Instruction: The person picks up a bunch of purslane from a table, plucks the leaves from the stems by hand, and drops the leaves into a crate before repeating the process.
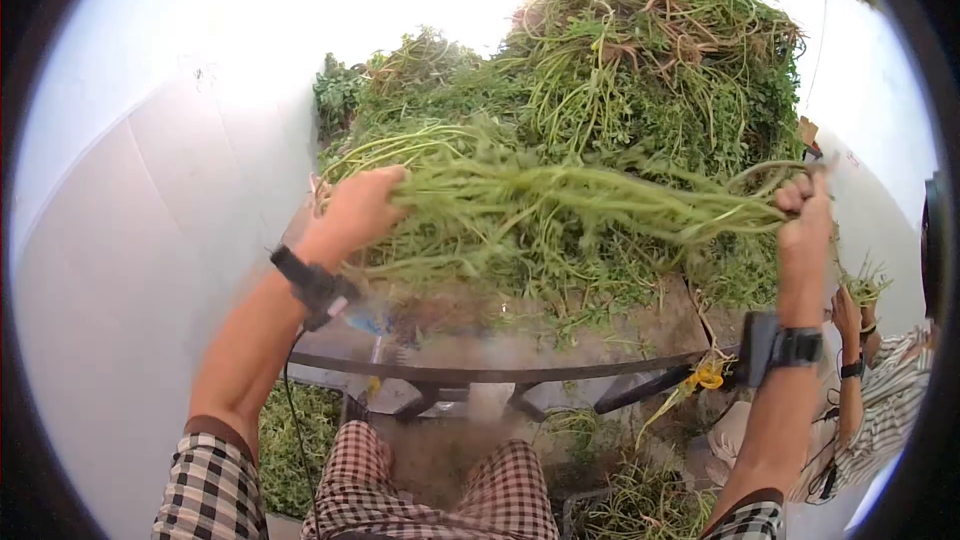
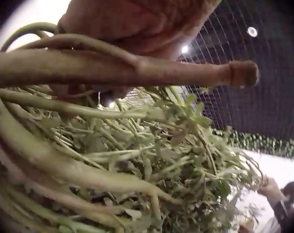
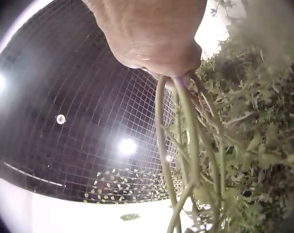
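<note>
A long bunch of leafy green stems (image 1: 590, 185) stretches between my two hands above the table, blurred along its middle. My left hand (image 1: 368, 205) grips its left end, fingers curled in among the stems. Close up in the left wrist view, thick stems (image 2: 89, 70) run below that hand, one with a brown cut end. At the other end, my right hand (image 1: 805, 208) is closed in a fist round the thinner stems. These stems (image 3: 186, 126) hang down out of the fist in the right wrist view.
A tall heap of the same greenery (image 1: 670, 70) covers the back of the table (image 1: 460, 335). Yellow ties (image 1: 708, 376) hang at its front right edge. More plants (image 1: 300, 440) lie below at left, others in a crate (image 1: 640, 505). Another person's hand (image 1: 847, 315) holds stems at right.
</note>
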Motion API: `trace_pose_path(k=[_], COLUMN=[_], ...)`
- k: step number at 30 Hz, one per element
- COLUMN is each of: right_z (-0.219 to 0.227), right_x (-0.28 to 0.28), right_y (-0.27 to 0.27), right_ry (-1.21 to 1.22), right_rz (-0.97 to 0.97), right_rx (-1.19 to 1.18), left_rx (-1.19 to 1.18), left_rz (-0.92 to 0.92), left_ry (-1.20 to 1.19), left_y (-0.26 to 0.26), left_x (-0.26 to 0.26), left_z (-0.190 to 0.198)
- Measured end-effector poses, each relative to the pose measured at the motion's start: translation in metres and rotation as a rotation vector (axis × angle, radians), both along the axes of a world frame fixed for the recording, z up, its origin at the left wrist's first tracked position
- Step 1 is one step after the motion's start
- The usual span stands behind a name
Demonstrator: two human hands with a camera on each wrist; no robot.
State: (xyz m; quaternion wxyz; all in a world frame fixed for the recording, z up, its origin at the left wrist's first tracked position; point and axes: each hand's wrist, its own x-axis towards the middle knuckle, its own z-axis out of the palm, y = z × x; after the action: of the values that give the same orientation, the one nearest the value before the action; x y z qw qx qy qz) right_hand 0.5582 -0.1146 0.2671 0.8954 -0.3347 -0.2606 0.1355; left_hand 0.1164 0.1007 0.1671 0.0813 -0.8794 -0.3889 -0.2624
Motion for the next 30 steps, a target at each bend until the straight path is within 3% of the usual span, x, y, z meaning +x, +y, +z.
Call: trace_pose_path(k=[2, 5, 8, 9, 11, 12, 16, 19, 22, 23, 26, 27, 29, 30], right_z=[-0.008, 0.003, 0.014, 0.019, -0.001, -0.003, -0.018, -0.035, -0.04, -0.038, -0.043, -0.042, -0.045, -0.044], right_x=[-0.035, -0.081, -0.075, -0.015, 0.063, 0.06, 0.068, 0.096, 0.113, 0.108, 0.137, 0.138, 0.124, 0.135], right_y=[0.009, 0.005, -0.005, -0.023, -0.048, -0.055, -0.066, -0.087, -0.081, -0.081, -0.098, -0.107, -0.114, -0.107], right_ry=[-0.052, -0.164, -0.19, -0.147, -0.046, -0.017, 0.128, 0.051, 0.052, 0.069, 0.102, 0.127, 0.1, 0.075], right_rz=[0.23, 0.378, 0.284, 0.057, 0.061, -0.001, -0.264, -0.22, -0.204, -0.277, -0.417, -0.454, -0.339, -0.386], right_rx=[-0.017, -0.068, -0.067, -0.032, 0.089, 0.093, 0.003, 0.056, 0.104, 0.097, 0.061, 0.055, 0.112, 0.073], left_rx=[0.106, -0.129, -0.317, -0.155, -0.118, -0.044, 0.001, 0.013, 0.029, 0.092, 0.019, -0.048, -0.192, -0.158], left_rz=[-0.069, -0.211, -0.094, -0.008, -0.08, -0.153, -0.098, 0.033, 0.01, -0.033, 0.135, 0.131, 0.117, 0.027], left_ry=[0.082, 0.078, 0.065, 0.022, -0.139, -0.198, -0.234, -0.316, -0.438, -0.479, -0.423, -0.432, -0.436, -0.433], left_y=[-0.04, -0.061, -0.047, -0.012, 0.003, 0.011, 0.022, 0.026, 0.028, 0.035, 0.035, 0.035, 0.035, 0.026], left_x=[0.028, 0.058, 0.064, 0.046, 0.032, 0.032, 0.031, 0.014, 0.015, 0.011, -0.002, -0.006, -0.009, -0.001], left_z=[0.007, 0.015, 0.009, -0.005, -0.007, -0.01, -0.002, -0.013, -0.01, -0.015, -0.02, -0.024, -0.034, -0.035])
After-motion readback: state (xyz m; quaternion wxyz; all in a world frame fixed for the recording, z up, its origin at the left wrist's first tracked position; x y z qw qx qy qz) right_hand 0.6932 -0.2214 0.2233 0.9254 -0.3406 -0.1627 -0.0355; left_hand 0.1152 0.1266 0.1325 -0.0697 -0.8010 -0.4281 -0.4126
